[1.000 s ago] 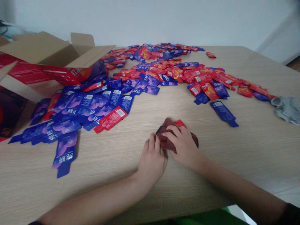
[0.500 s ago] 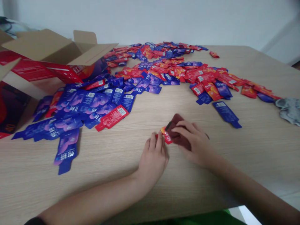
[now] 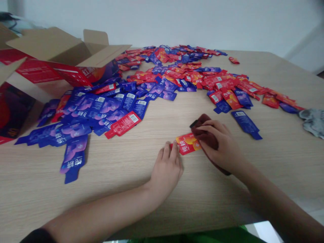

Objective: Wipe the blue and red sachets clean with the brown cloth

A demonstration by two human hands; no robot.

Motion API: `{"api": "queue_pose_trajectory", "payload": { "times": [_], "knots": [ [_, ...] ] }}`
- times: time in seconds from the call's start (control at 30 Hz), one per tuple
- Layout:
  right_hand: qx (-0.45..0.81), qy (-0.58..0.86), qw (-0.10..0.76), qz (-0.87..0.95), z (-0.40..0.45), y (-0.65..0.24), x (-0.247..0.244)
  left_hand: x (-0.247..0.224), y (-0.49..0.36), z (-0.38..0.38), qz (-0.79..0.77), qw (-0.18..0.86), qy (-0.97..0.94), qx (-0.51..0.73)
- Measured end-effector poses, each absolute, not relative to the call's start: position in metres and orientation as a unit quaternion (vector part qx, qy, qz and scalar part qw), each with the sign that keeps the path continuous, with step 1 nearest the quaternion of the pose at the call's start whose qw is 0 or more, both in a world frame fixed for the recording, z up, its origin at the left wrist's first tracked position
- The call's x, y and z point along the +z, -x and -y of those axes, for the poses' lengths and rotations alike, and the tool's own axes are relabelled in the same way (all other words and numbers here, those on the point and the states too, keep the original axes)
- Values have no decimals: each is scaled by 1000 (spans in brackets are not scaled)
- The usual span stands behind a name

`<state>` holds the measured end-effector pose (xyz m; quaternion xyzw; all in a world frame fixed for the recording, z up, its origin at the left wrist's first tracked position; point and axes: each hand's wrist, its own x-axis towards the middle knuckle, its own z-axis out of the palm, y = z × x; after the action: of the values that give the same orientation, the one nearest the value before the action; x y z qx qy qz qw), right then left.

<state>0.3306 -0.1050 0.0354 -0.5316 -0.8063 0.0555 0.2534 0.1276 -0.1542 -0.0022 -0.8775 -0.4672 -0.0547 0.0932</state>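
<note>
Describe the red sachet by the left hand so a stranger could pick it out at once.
On the table, find the left hand and the right hand, which holds a brown cloth. Between the hands lies the red sachet, its narrow end at the left hand. Unlike the heaped sachets, it touches no other sachet.

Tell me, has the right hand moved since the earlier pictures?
Yes, the right hand, holding the brown cloth, has moved rightward, nearer the lone blue packet on the right.
</note>
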Motion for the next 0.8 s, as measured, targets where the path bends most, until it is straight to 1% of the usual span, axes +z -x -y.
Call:
{"api": "queue_pose_trajectory", "payload": {
  "times": [0.07,0.17,0.3,0.4,0.5,0.57,0.67,0.73,0.8],
  "knots": [
    [57,498,214,839,114,-304,30,-2,-127,154,468,91,877,-61],
    [41,508,153,846,117,-293,13,-4,-127,154,471,85,876,-62],
    [48,578,171,796,98,-332,0,-6,-126,155,471,94,875,-55],
    [37,603,166,779,85,-349,12,-6,-126,156,471,96,875,-51],
    [-22,582,189,791,89,-329,30,-4,-127,155,470,101,875,-54],
    [-14,529,203,824,99,-305,35,-2,-128,155,469,102,876,-57],
    [31,480,172,860,110,-286,25,-1,-128,155,469,95,877,-53],
    [38,498,158,852,109,-296,13,-2,-128,155,467,96,878,-47],
    [43,534,176,826,101,-320,4,-2,-128,156,465,99,879,-41]
  ]
}}
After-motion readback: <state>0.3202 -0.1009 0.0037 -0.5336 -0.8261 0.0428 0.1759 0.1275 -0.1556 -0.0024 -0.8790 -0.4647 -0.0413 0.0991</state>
